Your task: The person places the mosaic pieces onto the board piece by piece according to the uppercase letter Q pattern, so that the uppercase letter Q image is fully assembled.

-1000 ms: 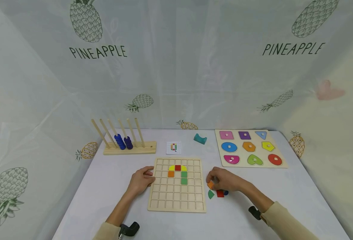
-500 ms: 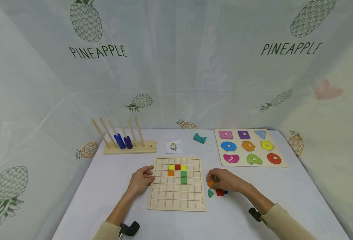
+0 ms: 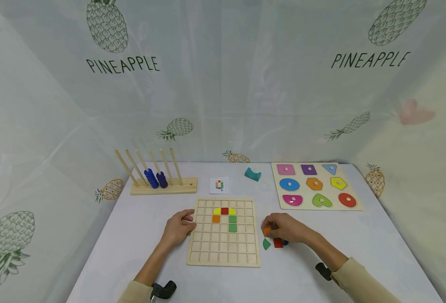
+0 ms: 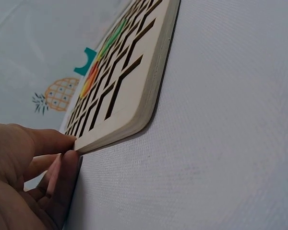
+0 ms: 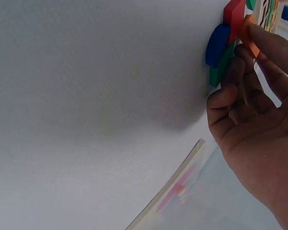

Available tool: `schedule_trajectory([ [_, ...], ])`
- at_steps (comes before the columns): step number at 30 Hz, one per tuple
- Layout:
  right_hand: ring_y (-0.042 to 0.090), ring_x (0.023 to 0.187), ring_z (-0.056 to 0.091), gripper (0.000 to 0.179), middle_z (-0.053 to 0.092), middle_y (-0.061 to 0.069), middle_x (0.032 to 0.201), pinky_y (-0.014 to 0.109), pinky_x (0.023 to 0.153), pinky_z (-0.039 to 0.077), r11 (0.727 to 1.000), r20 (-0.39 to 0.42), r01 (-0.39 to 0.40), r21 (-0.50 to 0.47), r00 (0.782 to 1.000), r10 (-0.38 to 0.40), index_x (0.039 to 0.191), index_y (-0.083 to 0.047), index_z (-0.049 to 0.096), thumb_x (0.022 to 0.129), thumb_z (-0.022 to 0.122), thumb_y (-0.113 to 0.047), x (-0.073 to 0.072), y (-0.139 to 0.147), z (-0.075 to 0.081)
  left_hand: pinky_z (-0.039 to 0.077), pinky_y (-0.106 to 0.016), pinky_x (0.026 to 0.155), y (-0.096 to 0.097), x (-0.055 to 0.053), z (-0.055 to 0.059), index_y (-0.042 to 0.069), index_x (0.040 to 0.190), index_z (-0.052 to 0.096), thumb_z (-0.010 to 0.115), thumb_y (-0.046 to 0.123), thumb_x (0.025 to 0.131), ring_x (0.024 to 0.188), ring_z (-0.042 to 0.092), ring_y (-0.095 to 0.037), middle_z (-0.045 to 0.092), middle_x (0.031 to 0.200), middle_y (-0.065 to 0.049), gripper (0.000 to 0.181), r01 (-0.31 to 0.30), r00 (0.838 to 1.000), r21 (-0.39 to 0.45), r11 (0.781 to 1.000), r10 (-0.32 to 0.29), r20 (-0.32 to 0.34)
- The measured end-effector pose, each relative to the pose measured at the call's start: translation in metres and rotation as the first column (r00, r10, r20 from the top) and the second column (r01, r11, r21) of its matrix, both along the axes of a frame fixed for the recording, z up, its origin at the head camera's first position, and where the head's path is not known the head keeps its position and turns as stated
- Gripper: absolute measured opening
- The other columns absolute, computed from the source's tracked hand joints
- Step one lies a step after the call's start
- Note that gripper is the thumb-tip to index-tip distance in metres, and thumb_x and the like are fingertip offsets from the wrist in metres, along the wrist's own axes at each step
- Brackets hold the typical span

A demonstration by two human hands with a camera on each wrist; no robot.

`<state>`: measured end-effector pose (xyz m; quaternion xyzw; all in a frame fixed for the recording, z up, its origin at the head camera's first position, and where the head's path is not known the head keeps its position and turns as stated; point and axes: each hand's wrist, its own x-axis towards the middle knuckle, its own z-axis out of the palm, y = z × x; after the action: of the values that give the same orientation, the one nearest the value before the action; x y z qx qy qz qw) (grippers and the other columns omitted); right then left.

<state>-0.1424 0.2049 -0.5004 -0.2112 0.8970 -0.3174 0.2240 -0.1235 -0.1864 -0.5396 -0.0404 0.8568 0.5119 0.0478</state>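
Observation:
My left hand (image 3: 177, 227) holds the left edge of a wooden grid board (image 3: 223, 260), its fingertips right at the rim in the left wrist view. On the grid lie two yellow rounded tiles, a red square (image 3: 224, 211), an orange square (image 3: 216, 219) and two green squares (image 3: 232, 227). To the right of the board, my right hand (image 3: 286, 227) pinches an orange tile (image 5: 250, 37) between thumb and finger. Close around it on the table are a green quarter-round tile (image 3: 266, 244), a red square tile (image 3: 279, 243), a blue rounded piece (image 5: 217, 45) and another green piece (image 5: 222, 68).
Behind the board lies a small printed card (image 3: 213, 189). A peg stand (image 3: 186, 186) with dark blue beads stands back left. A teal curved block (image 3: 252, 174) and a shape puzzle board (image 3: 302, 166) are at the back and right. A pineapple-print cloth hangs behind the table.
The orange tile in the right hand has turned slightly. Both hands otherwise stay in nearly the same places, and the tiles on the grid have not moved.

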Motion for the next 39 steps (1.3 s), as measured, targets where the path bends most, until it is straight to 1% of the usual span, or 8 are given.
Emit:
schedule_trajectory([
  [4,0.016,0.084,0.055,0.015,0.060,-0.006,0.089,0.024,0.065,0.051,1.000,-0.001,0.004,0.003,1.000,-0.004,0.105,-0.019,0.071,0.091,0.074,-0.015,0.0003,0.0001,0.0001,0.059,-0.026,0.060,0.0002,0.0003,0.0000,0.004,0.135,0.062,0.074,0.006,0.086,0.086,0.068,-0.016,0.065,0.103,-0.009,0.050,0.000,1.000,0.006,1.000,0.000,-0.004],
  [10,0.015,0.084,0.055,0.013,0.059,-0.006,0.088,0.025,0.064,0.050,1.000,-0.009,-0.002,0.006,1.000,0.002,0.104,-0.019,0.070,0.092,0.072,-0.014,0.0001,-0.0005,-0.0002,0.058,-0.025,0.059,0.0002,0.0000,0.0003,0.005,0.134,0.063,0.074,0.007,0.086,0.085,0.067,-0.015,0.065,0.102,-0.008,0.049,0.000,1.000,-0.014,1.000,0.000,-0.018],
  [28,0.014,0.079,0.056,0.005,0.060,-0.006,0.085,0.025,0.063,0.050,1.000,-0.016,-0.010,-0.008,1.000,0.010,0.098,-0.020,0.070,0.094,0.071,-0.017,0.0014,-0.0012,-0.0021,0.058,-0.024,0.060,0.0018,0.0016,-0.0003,0.005,0.134,0.064,0.074,0.007,0.086,0.087,0.067,-0.015,0.065,0.103,-0.007,0.049,-0.019,1.000,-0.045,0.999,0.018,-0.012],
  [39,0.012,0.077,0.057,0.004,0.060,-0.009,0.084,0.024,0.063,0.051,0.999,-0.036,-0.034,-0.010,0.999,0.033,0.098,-0.020,0.070,0.095,0.070,-0.020,-0.0009,0.0004,-0.0042,0.058,-0.023,0.059,0.0023,0.0012,-0.0015,0.006,0.133,0.064,0.075,0.008,0.086,0.087,0.066,-0.015,0.065,0.103,-0.007,0.049,-0.018,1.000,-0.066,0.998,0.016,-0.024],
])
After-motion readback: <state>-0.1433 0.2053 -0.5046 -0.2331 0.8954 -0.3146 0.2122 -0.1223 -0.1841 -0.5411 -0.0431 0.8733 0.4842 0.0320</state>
